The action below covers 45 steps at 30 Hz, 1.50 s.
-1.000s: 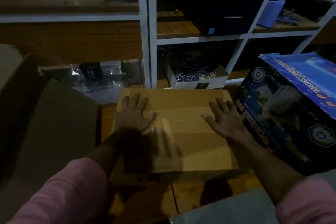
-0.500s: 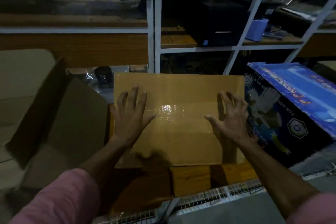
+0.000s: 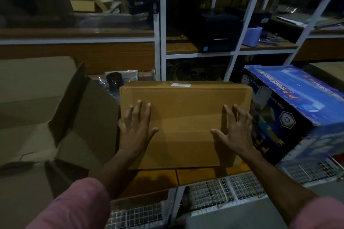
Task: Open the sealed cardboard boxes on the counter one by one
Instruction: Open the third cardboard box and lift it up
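Observation:
A sealed brown cardboard box lies flat on the wooden counter in the middle of the view, taped along its top seam, with a small white label at its far edge. My left hand lies flat on the box's left side, fingers spread. My right hand is on the box's right side with spread, slightly bent fingers; its fingertips touch the top.
An opened cardboard box with raised flaps stands at the left. A blue printed carton sits tilted at the right, against the brown box. White metal shelving rises behind. Wire mesh runs below the counter's front edge.
The view has lifted and pulled back, showing more of the shelves. Both hands stay spread on the box top, the right hand's fingers more arched now.

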{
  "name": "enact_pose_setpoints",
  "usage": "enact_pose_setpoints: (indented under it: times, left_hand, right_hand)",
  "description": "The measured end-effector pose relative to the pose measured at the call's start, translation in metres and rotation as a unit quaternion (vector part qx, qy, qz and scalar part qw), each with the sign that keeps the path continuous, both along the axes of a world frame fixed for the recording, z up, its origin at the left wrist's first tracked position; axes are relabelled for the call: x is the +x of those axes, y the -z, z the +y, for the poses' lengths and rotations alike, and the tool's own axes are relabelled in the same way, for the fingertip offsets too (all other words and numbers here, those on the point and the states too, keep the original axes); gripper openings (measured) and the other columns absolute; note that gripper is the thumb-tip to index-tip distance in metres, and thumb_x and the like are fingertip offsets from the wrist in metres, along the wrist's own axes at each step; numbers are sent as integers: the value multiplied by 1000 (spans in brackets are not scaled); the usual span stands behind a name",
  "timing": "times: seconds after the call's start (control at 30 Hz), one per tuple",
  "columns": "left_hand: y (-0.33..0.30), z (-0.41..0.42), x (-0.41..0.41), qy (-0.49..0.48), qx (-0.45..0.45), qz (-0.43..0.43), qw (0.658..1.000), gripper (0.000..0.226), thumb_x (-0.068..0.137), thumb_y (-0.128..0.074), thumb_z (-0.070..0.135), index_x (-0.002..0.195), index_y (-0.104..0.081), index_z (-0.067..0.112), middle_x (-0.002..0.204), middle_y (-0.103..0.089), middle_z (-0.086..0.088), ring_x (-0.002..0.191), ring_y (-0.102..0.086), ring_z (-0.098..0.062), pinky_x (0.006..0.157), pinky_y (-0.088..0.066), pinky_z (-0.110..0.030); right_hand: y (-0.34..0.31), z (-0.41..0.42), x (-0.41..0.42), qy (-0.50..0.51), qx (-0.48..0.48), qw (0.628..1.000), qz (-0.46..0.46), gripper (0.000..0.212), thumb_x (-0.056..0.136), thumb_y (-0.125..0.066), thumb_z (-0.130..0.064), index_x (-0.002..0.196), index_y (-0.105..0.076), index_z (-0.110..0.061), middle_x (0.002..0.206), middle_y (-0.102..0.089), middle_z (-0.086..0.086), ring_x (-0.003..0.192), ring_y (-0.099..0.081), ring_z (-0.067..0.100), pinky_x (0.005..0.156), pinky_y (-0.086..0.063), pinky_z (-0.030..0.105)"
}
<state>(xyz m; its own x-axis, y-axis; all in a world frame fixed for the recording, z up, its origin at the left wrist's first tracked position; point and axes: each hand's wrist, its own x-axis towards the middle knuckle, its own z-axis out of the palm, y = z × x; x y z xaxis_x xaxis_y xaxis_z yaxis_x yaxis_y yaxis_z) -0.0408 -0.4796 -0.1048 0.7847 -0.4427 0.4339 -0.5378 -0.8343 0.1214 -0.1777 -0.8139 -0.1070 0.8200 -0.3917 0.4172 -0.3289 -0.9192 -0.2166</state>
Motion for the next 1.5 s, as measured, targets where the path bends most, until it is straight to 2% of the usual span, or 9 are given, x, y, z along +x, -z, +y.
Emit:
enact_pose_setpoints:
  times: [0.17,0.37,0.5,0.7,0.9,1.1,1.2,1.4,1.5]
  left_hand:
    - [-1,13,-22,1,1,-9,1000,96,79,-75,56,156,-29,21,160,-16,-16,138,-26,-45,93,-40,-74]
    - [-31,16,-39,-40,-17,-74,996,75,92,-40,62,152,-33,17,149,-27,-16,122,-37,-41,93,-39,-65]
    - [-69,10,-34,-39,11,-104,994,68,95,-29,64,148,-36,23,152,-31,-14,133,-32,-38,100,-28,-57]
    - [-90,5,-33,-9,42,70,997,47,98,-23,64,121,-48,32,143,-44,-5,139,-31,-31,104,-28,-73]
    - [-104,2,-17,-7,2,177,984,43,96,-39,65,124,-46,33,149,-33,-8,141,-25,-39,103,-28,-77]
    - [-108,-8,4,-11,17,186,982,35,96,-44,61,120,-42,35,145,-32,-9,138,-26,-40,100,-34,-76]
    - [-108,-10,10,-6,33,176,984,45,94,-43,63,128,-39,33,147,-30,-10,138,-25,-40,100,-36,-71]
    - [-105,-10,28,10,64,185,981,60,87,-32,74,133,-31,35,148,-25,-8,137,-24,-38,97,-39,-72]
    - [-104,-10,40,27,84,195,977,68,80,-26,82,132,-26,37,148,-26,-9,136,-26,-38,93,-42,-71]
  right_hand:
    - [0,4,-25,-13,0,1000,-3,101,71,-82,-59,151,-29,-28,150,-26,14,136,-27,44,100,-39,72]
    - [-28,20,-38,-44,-67,993,-88,76,86,-55,-66,147,-37,-25,142,-32,13,133,-35,39,108,-26,72]
    - [-72,26,-29,-43,-83,988,-125,65,91,-48,-64,142,-48,-24,145,-36,13,137,-32,36,112,-21,67]
    - [-95,29,-19,-23,16,995,97,71,92,-14,-74,143,-47,-38,155,-38,2,143,-28,31,114,-20,64]
    - [-104,22,-6,-10,47,988,150,59,98,-31,-70,147,-41,-39,158,-29,5,145,-24,34,114,-17,66]
    - [-103,5,7,24,72,984,163,73,91,-30,-80,150,-34,-38,164,-16,9,151,-8,39,115,-12,72]
    - [-106,-4,17,32,88,981,171,75,88,-36,-82,150,-34,-38,168,-5,7,153,6,40,112,-10,74]
    - [-110,-27,46,16,125,969,214,86,72,-36,-94,138,-38,-40,163,-19,9,147,-17,44,110,-25,73]
    - [-110,-37,55,16,121,968,218,95,65,-35,-100,141,-38,-41,164,-17,8,147,-18,45,111,-25,71]
